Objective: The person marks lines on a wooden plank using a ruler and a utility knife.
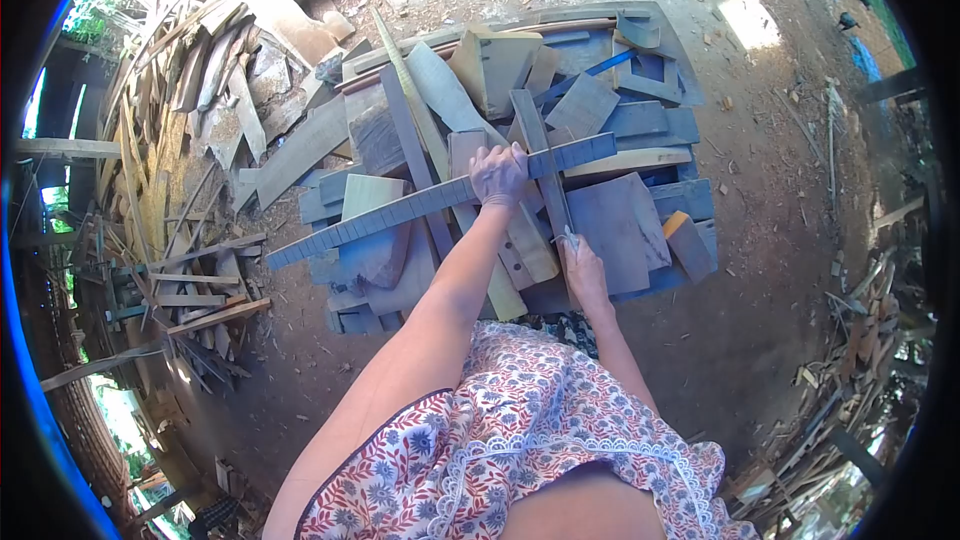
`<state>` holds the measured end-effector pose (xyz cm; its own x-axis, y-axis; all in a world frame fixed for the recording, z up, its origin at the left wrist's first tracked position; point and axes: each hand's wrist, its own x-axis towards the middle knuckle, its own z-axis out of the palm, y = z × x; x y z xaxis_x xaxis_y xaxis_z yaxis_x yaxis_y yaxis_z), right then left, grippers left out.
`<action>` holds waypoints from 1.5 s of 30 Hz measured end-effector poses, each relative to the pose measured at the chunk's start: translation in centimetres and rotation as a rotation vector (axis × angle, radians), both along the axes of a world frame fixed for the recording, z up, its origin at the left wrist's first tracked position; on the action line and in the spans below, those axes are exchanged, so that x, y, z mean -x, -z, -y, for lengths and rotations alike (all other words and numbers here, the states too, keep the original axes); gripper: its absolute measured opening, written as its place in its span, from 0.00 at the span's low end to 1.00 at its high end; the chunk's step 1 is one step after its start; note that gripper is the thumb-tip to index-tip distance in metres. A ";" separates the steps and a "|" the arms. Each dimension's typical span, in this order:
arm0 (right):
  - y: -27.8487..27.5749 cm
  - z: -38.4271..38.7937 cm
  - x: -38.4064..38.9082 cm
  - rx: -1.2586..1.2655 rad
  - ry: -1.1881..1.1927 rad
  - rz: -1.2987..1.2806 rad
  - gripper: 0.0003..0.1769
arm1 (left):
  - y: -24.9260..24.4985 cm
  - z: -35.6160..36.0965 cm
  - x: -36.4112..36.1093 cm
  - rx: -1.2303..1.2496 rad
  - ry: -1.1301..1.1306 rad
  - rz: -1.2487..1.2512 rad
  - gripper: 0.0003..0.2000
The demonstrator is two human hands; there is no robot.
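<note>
Wooden strip [400, 208], ruled with cross lines, lies aslant over a spread of boards [610, 230] in the head view. Left hand [498, 175] is clamped on it, beside its crossing with a narrow board [553, 202]. Right hand [585, 277] is closed on a thin item [571, 237] — too small to identify — at the narrow board's near part. Hands apart. Scrap wood [185, 155] lies heaped at left — loose pieces, varied lengths.

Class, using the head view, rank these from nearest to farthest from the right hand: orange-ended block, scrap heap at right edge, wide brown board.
From the right hand:
1. Wide brown board, just right.
2. Orange-ended block, farther right.
3. Scrap heap, far right edge.
</note>
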<state>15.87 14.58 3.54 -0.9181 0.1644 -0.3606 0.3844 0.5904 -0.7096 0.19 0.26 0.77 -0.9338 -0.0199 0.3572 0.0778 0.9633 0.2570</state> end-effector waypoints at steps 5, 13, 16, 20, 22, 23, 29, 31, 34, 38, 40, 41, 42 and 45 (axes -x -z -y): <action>0.1 -0.8 2.4 0.011 -0.038 -0.008 0.17 | -0.2 -0.1 -0.1 0.015 -0.005 0.014 0.19; -0.1 0.2 0.2 0.008 -0.002 -0.008 0.17 | 0.0 0.0 0.1 0.007 -0.001 -0.028 0.19; 0.2 -0.1 0.7 0.032 -0.024 0.026 0.17 | -0.3 0.0 -0.2 0.011 0.004 -0.018 0.19; 0.2 -0.3 2.3 0.028 -0.043 -0.012 0.17 | -0.3 -0.1 -0.1 0.011 -0.002 -0.035 0.19; 0.0 -0.1 2.3 0.033 -0.042 -0.004 0.17 | -0.2 0.0 -0.1 0.011 0.001 -0.031 0.19; 0.2 0.0 1.3 0.021 -0.022 -0.001 0.17 | -0.1 -0.1 -0.1 0.004 -0.003 -0.016 0.19; 0.0 -0.4 1.0 0.024 -0.036 0.016 0.17 | -0.4 -0.1 -0.1 0.018 0.002 -0.007 0.18; -0.3 -0.7 2.5 0.019 -0.050 -0.007 0.17 | -0.2 -0.2 -0.2 0.011 0.000 -0.002 0.18; -0.5 -0.1 3.5 0.032 -0.047 0.008 0.17 | -0.4 0.0 -0.1 0.013 0.001 0.021 0.18; 0.2 0.1 1.4 -0.005 -0.032 0.023 0.17 | -0.2 0.0 -0.1 0.008 -0.001 0.040 0.19; 0.0 -0.1 0.9 -0.014 -0.032 0.049 0.17 | -0.4 0.1 -0.1 0.012 -0.003 0.038 0.19; 0.0 -0.2 1.1 -0.012 -0.042 0.031 0.17 | -0.5 -0.1 -0.2 0.013 -0.001 0.028 0.19; 0.1 -0.5 1.5 -0.010 -0.051 0.009 0.17 | -0.5 -0.2 -0.3 0.008 0.000 0.031 0.19; 0.5 -0.7 3.7 -0.016 -0.068 -0.013 0.17 | -0.7 -0.1 -0.2 0.012 -0.005 0.052 0.18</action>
